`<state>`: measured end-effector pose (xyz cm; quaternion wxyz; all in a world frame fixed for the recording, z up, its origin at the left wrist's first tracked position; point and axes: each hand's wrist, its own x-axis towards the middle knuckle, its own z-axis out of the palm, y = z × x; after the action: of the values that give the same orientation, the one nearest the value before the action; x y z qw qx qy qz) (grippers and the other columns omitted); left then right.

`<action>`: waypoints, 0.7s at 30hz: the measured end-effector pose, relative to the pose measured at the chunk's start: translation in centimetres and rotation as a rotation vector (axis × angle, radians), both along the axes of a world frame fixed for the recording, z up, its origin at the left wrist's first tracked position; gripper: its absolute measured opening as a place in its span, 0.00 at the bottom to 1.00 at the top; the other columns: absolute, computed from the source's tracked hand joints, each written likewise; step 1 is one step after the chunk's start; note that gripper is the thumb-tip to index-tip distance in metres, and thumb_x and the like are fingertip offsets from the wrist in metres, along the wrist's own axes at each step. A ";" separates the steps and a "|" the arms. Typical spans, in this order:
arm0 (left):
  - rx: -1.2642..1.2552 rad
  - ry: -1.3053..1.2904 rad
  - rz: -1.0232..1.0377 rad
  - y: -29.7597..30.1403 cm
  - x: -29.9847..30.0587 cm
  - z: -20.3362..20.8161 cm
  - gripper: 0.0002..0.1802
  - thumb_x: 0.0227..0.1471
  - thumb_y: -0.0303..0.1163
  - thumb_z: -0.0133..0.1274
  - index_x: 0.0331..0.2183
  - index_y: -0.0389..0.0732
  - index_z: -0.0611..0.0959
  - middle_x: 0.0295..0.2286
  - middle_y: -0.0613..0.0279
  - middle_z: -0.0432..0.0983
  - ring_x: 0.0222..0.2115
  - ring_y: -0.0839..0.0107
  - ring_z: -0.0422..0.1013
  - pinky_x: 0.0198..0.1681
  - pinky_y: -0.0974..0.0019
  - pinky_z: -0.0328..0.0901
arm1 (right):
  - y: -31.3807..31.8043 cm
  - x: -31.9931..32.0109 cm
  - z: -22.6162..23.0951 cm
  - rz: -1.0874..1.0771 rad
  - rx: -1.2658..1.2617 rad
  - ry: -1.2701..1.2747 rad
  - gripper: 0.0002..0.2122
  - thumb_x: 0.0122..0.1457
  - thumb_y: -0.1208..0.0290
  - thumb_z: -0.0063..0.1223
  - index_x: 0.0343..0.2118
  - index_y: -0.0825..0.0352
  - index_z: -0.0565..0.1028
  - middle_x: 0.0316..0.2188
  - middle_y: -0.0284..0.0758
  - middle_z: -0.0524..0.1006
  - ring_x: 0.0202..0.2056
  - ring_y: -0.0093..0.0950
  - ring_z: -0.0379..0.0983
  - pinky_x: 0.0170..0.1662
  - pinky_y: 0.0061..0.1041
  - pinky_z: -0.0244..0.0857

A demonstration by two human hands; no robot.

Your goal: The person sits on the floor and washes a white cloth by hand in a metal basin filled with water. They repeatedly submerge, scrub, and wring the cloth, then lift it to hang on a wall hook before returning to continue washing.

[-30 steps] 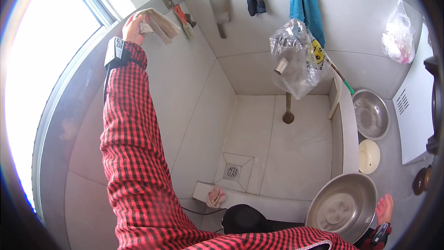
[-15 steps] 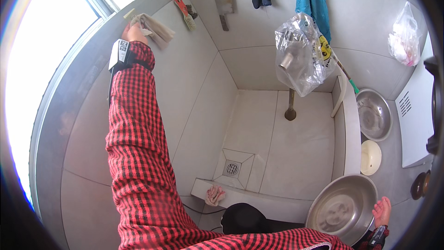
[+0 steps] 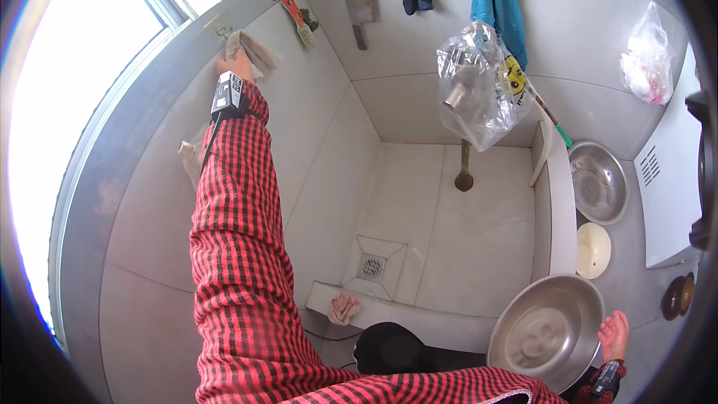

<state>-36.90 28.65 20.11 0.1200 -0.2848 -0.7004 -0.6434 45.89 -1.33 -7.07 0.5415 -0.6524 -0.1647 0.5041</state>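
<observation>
My left arm is stretched out to the tiled wall at the far left. The left hand [image 3: 238, 67] is closed on a beige cloth [image 3: 258, 52], part of which hangs out to the right. Just above the cloth is a small wall hook [image 3: 221, 30]. At the lower right, my right hand [image 3: 614, 337] is held up beside a large metal basin [image 3: 497, 337], with its fingers loosely stretched and nothing visible in them. Whether it touches the rim, I cannot tell.
A low-walled tiled basin area with a drain [image 3: 372, 267] lies in the middle. A crumpled pink cloth [image 3: 344, 307] rests on its ledge. A clear plastic bag [image 3: 479, 97] covers a pipe. A smaller metal bowl [image 3: 598, 183] and a cream bowl [image 3: 593, 251] stand at right.
My left hand and the cloth have shifted slightly right and down, away from the wall hook, which now shows. My right hand stays beside the basin.
</observation>
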 end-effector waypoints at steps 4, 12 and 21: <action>0.124 -0.209 -0.057 -1.3 1.4 -1.8 0.32 0.41 0.50 0.49 0.40 0.32 0.68 0.32 0.50 0.70 0.32 0.58 0.69 0.33 0.59 0.64 | -0.2 -0.4 0.8 0.041 0.035 0.006 0.10 0.51 0.63 0.49 0.36 0.57 0.66 0.23 0.25 0.69 0.24 0.18 0.66 0.23 0.17 0.60; -0.292 -0.754 -0.899 -16.8 16.3 -15.6 0.26 0.46 0.47 0.47 0.44 0.43 0.65 0.38 0.61 0.66 0.40 0.67 0.63 0.36 0.59 0.59 | -1.0 0.3 2.6 0.113 0.105 0.089 0.13 0.52 0.64 0.48 0.40 0.58 0.66 0.29 0.26 0.70 0.31 0.20 0.66 0.34 0.21 0.61; -0.985 -0.441 -0.588 -33.2 9.4 -28.0 0.34 0.40 0.51 0.52 0.45 0.39 0.66 0.42 0.54 0.65 0.44 0.64 0.61 0.43 0.59 0.58 | -0.9 2.1 2.6 0.220 0.088 0.134 0.14 0.54 0.66 0.46 0.43 0.61 0.65 0.32 0.28 0.70 0.34 0.22 0.66 0.38 0.23 0.61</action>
<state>-27.54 -4.52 -7.89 -0.3558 -0.3482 -0.8160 -0.2939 47.98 -2.21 -4.47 0.5208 -0.5711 -0.2206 0.5950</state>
